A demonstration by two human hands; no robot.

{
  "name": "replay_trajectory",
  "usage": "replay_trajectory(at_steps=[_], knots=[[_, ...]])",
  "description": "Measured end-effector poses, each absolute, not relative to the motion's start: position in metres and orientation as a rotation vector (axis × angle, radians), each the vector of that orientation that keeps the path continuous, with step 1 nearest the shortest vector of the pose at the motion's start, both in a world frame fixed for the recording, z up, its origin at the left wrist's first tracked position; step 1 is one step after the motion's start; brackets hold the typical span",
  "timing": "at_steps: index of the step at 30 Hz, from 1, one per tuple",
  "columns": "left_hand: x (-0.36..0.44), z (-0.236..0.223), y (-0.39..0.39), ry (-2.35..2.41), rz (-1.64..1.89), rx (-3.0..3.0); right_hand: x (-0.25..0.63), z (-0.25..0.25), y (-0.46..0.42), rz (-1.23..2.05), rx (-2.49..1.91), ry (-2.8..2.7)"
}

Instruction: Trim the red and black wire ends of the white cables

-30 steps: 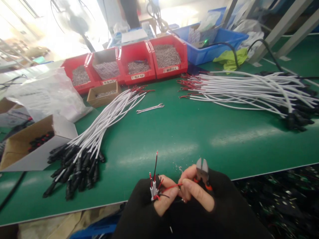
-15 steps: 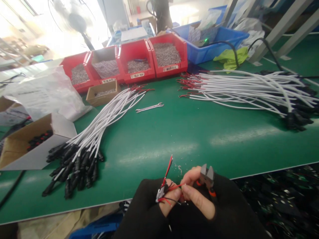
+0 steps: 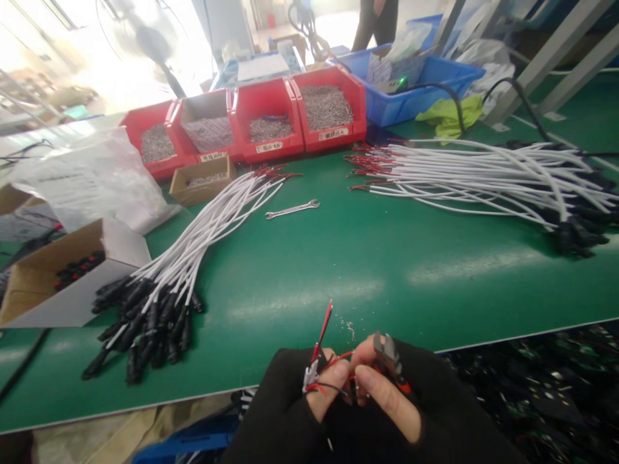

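Both hands wear black fingerless gloves at the bottom edge of the green table (image 3: 338,270). My left hand (image 3: 294,406) is closed on a short white cable end (image 3: 310,376) with thin red and black wires (image 3: 323,330) sticking up from it. My right hand (image 3: 401,399) is closed on small cutters (image 3: 387,357) with orange handles, and its fingertips pinch a red wire beside the left thumb. The cutter jaws point up and left, close to the wires.
A bundle of white cables with black plugs (image 3: 159,290) lies at left, a bigger pile (image 3: 483,174) at right. A small spanner (image 3: 291,209) lies mid-table. Red bins (image 3: 261,122), a blue tray (image 3: 416,84) and cardboard boxes (image 3: 58,277) stand behind. A person stands far back.
The wire ends tilted from upright to leaning right. The cutters turned and dropped closer to the wires. A person appeared at the far back.
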State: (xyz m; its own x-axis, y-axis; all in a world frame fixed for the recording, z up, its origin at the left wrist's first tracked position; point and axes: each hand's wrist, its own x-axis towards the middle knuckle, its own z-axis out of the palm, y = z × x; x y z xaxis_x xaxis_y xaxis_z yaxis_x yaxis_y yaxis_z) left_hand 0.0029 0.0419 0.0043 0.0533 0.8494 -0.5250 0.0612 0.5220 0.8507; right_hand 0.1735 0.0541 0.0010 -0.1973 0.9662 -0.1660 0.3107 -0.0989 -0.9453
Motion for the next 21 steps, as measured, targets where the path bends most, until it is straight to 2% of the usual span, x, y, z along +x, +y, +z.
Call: replay_trajectory(at_steps=[5,12,21], knots=[[0.003,-0.001,0.044,1.322,0.673,0.911,0.170,0.000,0.059,1.275,-1.354,-1.480],[0.005,-0.001,0.036,1.253,0.826,0.870,0.168,0.007,0.064,1.387,-1.393,-1.533],[0.014,0.011,0.036,1.423,0.921,0.802,0.171,-0.016,0.040,1.581,-1.258,-1.033]])
